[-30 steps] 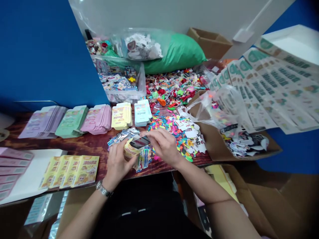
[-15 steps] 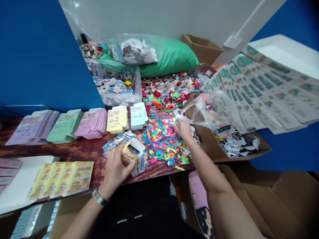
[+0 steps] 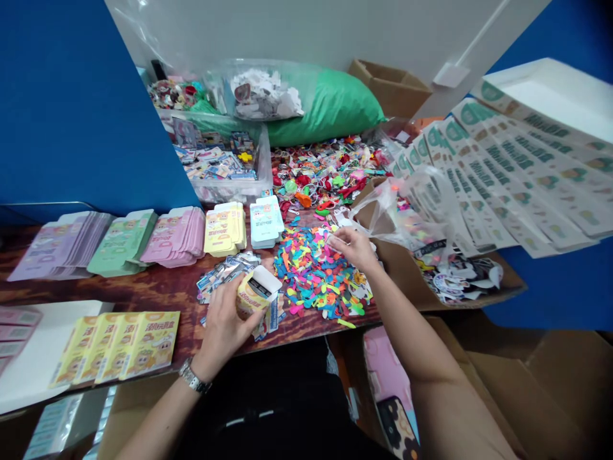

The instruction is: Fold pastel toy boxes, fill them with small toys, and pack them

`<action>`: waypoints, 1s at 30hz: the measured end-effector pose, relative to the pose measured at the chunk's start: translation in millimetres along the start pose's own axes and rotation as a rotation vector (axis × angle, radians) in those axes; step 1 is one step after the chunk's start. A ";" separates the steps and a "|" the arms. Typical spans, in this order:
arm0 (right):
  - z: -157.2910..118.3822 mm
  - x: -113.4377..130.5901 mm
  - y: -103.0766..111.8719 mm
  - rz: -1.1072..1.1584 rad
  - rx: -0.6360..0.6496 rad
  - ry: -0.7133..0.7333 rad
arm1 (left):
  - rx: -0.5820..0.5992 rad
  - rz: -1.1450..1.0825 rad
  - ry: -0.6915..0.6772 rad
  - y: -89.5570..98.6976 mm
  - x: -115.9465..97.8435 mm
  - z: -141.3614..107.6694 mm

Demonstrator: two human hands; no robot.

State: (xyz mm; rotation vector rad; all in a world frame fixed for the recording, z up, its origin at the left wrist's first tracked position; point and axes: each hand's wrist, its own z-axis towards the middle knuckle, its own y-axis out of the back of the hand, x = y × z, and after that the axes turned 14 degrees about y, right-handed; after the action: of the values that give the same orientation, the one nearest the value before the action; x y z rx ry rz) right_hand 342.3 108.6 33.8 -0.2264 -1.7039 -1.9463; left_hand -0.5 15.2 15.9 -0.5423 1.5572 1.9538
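Carton [image 3: 249,301], yellow and open-topped, is tilting over the desk [image 3: 158,291] just left of the colored pile [image 3: 313,281]. Its white flap [image 3: 268,278] is projecting toward that pile, and a dark flat insert [image 3: 257,287] is showing inside the mouth. The left grip [image 3: 224,316] is wrapping the carton from the side away from the pile: thumb along the near edge, fingers behind, opened only to the carton's width. The right grip [image 3: 355,249] is hovering at the far right part of the pile, thumb and fingertips nearly meeting beside a pale piece; whether they are closing on it cannot be told. Printed cards [image 3: 227,276] are lying left of the pile, behind and beside the carton.

Handling, as judged: the carton is likely behaving as light, thin card, stiff along its folds but soft across its broad faces. Hard squeezing is risking bowed walls and a narrowed mouth. Its smooth print is possibly offering slight slip. Sound holding is bearing on the lower side edges, leaving flap and mouth free; pulling on the flap is inviting a crease.
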 end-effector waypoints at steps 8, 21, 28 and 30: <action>-3.4 20.1 -12.5 -0.226 0.287 0.075 | 0.049 0.022 -0.050 -8.9 -5.9 2.0; -13.0 127.4 -13.0 -0.119 0.305 0.500 | 0.048 0.177 -0.074 -26.8 -33.6 12.2; -21.7 135.1 -27.6 0.216 0.107 0.531 | 0.060 0.074 -0.018 -24.6 -22.6 11.7; -22.0 135.6 -25.6 0.293 0.071 0.618 | 0.072 0.020 0.000 -24.8 -21.1 13.6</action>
State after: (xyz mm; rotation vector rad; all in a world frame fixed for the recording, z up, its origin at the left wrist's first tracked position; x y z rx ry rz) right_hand 220.3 50.7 70.0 0.1374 -1.2459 -1.5246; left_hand 32.2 28.3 14.3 -0.4983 1.6318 1.9040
